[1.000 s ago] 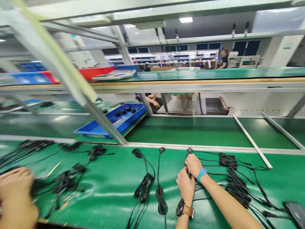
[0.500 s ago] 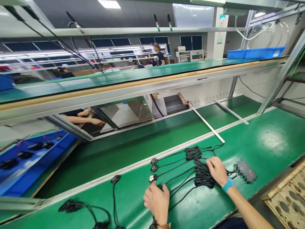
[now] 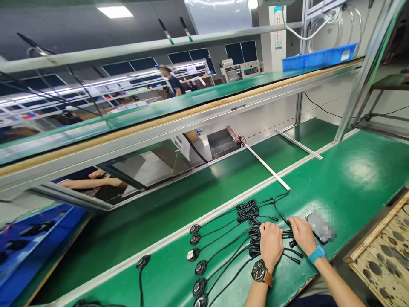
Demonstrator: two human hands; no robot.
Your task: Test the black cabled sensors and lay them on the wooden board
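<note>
Bundles of black cable lie coiled on the green bench, their leads running left to several round black devices. My left hand, with a watch on its wrist, is closed at the right end of the near bundle, its fingers on the black cables there. Close beside it, my right hand, wearing a blue wristband, has its fingers curled around the end of a black lead that comes from the white bar. Both fingertips are partly hidden. Loose cable ends stick out beneath the hands.
A phone-like device, partly blurred, lies right of my right hand. White bars cross the lower bench. At left stands a blue bin with black parts. A wooden board with holes is at lower right. Another person's arm shows behind the frame.
My left hand has moved right, from the round devices to the cable bundle's end. My right hand has shifted off the bundle to the black lead. The view has turned slightly.
</note>
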